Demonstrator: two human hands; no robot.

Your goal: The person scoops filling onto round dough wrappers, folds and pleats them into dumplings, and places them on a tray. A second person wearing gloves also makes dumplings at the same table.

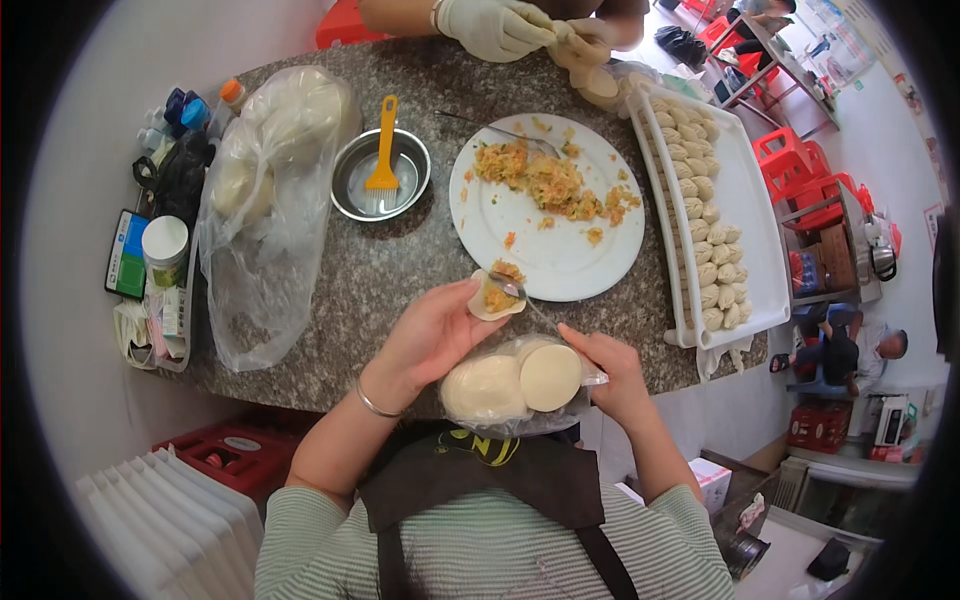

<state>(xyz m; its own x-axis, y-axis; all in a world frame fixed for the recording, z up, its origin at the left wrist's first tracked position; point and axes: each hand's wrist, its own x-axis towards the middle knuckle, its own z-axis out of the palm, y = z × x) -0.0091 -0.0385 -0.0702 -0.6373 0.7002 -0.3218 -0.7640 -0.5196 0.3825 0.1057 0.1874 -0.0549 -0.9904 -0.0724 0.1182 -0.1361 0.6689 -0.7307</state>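
My left hand (439, 326) holds a round dumpling wrapper (487, 309) with orange-green filling on it. In my right hand (611, 367) is the handle of a metal spoon (512, 285), its bowl over the filling in the wrapper. Close in front of my apron, stacks of round wrappers (550, 377) lie in a clear plastic bag, between my forearms. Beyond my hands sits a white plate (510, 251) with chopped filling (559, 184) and a fork lying partly in it. To the right, a white tray (757, 225) holds rows of pleated dumplings (705, 251).
Across the table are a co-worker's gloved hands (499, 30) with a wrapper. A steel bowl (381, 214) with a yellow brush (384, 161) stands left of the plate. Farther left lie a plastic bag of dough (277, 142) and a bin holding a jar (165, 244) and bottles.
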